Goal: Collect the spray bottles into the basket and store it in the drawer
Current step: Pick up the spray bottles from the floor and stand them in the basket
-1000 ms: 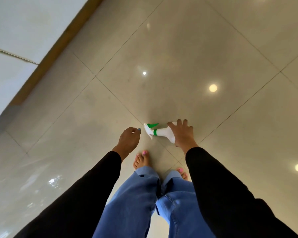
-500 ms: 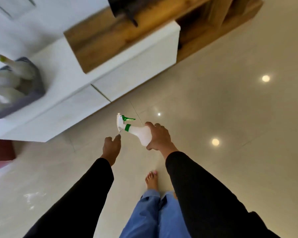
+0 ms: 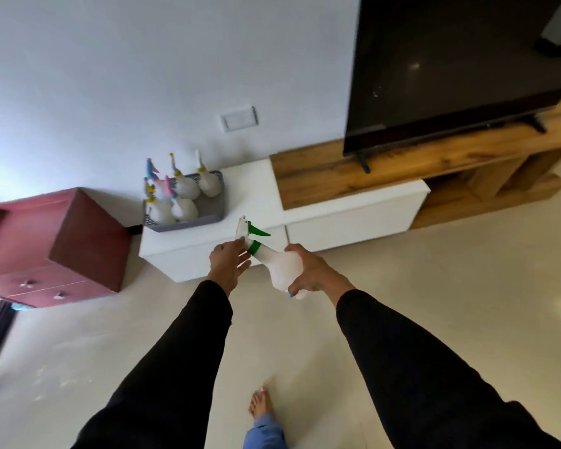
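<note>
The right hand grasps the green-triggered spray bottle by its body, held in the air; the left hand touches its nozzle with fingers fairly straight; a loose hand-over could drop it; the basket, up-left of the hands, sits near the white surface's front edge, crowded with bottles; only its right side looks open.
</note>
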